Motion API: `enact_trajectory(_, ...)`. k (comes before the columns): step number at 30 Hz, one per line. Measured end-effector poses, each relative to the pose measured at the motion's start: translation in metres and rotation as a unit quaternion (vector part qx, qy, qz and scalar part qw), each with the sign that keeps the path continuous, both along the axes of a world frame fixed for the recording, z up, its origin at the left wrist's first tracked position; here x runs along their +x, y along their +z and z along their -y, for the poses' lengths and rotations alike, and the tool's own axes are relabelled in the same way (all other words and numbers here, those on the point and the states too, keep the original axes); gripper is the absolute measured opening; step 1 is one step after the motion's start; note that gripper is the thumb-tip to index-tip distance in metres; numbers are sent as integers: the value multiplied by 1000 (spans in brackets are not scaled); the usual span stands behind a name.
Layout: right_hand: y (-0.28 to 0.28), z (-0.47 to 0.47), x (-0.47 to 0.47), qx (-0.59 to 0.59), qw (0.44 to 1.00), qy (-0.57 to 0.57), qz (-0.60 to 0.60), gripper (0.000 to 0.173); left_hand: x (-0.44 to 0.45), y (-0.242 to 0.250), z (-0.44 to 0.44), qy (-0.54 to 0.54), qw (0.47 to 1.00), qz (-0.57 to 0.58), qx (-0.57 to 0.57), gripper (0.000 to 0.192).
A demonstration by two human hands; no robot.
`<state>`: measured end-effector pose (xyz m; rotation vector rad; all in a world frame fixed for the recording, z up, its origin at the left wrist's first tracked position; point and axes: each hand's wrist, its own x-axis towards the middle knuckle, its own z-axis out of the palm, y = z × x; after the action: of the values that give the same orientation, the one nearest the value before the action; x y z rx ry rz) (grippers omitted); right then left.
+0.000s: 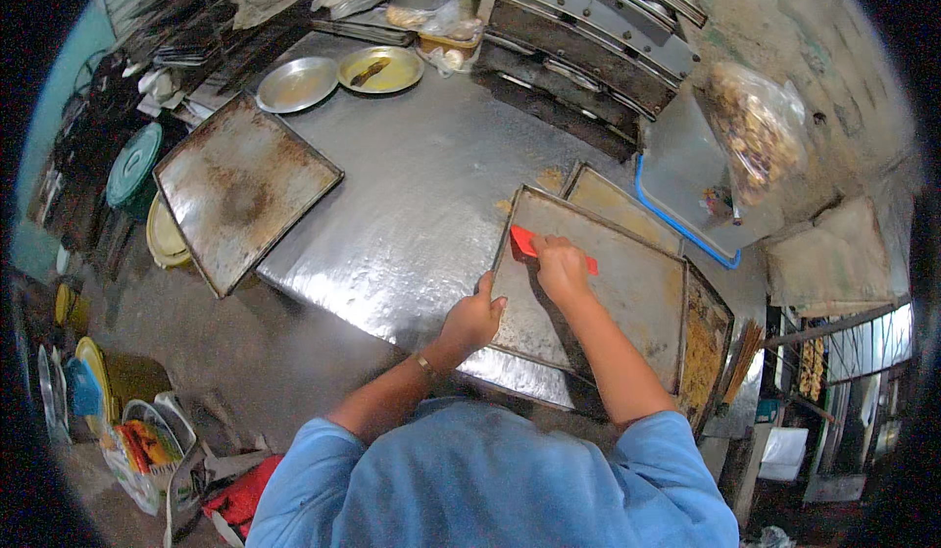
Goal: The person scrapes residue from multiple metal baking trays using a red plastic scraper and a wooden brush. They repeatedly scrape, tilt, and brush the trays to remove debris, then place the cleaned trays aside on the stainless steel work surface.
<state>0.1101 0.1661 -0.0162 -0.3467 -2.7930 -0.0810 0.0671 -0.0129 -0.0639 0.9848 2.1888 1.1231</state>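
Note:
A flat red scraper (523, 241) is gripped in my right hand (562, 268), over the upper left part of a metal baking tray (625, 291). My left hand (473, 318) holds the tray's left edge, with the thumb and a finger at the rim. Under and beyond this tray lie other trays; one at the back (625, 206) shows a bare strip, and one at the right (704, 357) carries brown crumbs or residue. Whether the scraper's edge touches the tray surface is hard to tell.
A stained baking tray (246, 188) overhangs the left edge of the metal-topped table (412, 180). Two round pans stand at the back, one (298, 85) greyish, the other (381, 70) with yellow liquid and a brush. A blue-edged clear sheet (680, 228) lies at the right.

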Motion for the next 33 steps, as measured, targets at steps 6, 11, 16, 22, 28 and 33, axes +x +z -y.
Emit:
enact_trajectory(6,-13,-48,-53,22,997,-72,14,11,10,-5,0,17,1000,-12,-17,53)
enact_trajectory(11,-15,-32,-33,21,1000,3,16,11,9,0,-5,46,998,-29,-22,53)
enact_trajectory(16,18,22,33,-28,997,65,34,11,20,8,-2,50,998,-19,-43,54)
enact_trajectory(22,-20,-59,-43,-18,999,-3,-50,15,45,13,2,61,996,-20,-60,56)
enact_trajectory(28,-16,-2,-7,23,999,9,31,12,47,22,-3,91,991,-42,-89,53)
enact_trajectory(33,36,15,91,-97,991,56,79,10,-15,10,-1,32,998,-13,-59,57)
